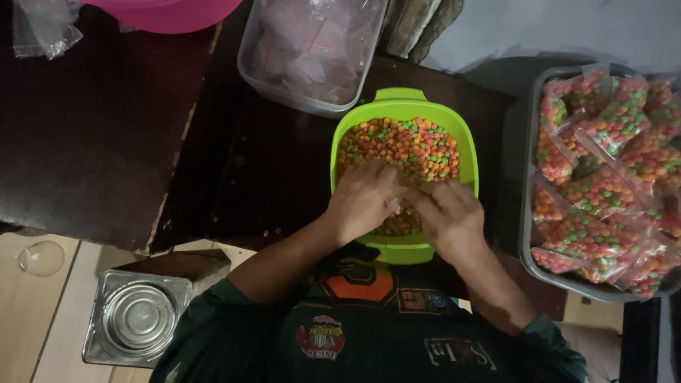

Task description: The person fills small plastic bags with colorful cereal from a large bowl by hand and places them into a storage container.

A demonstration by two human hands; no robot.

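A bright green plastic tub (pixel 401 103) sits on the dark table in front of me, filled with small orange, green and pink round candies (pixel 408 145). Both hands are down inside its near half. My left hand (pixel 364 200) and my right hand (pixel 448 215) meet over the candies, fingers curled around a small clear plastic bag (pixel 401 203) held between them. The bag is mostly hidden by my fingers.
A grey tray (pixel 526 234) at the right holds several clear bags packed with the same candies. A clear tub (pixel 305 99) of empty bags stands behind the green tub. A pink basin (pixel 170 14) is far left; a square metal tin (pixel 136 317) sits on the floor.
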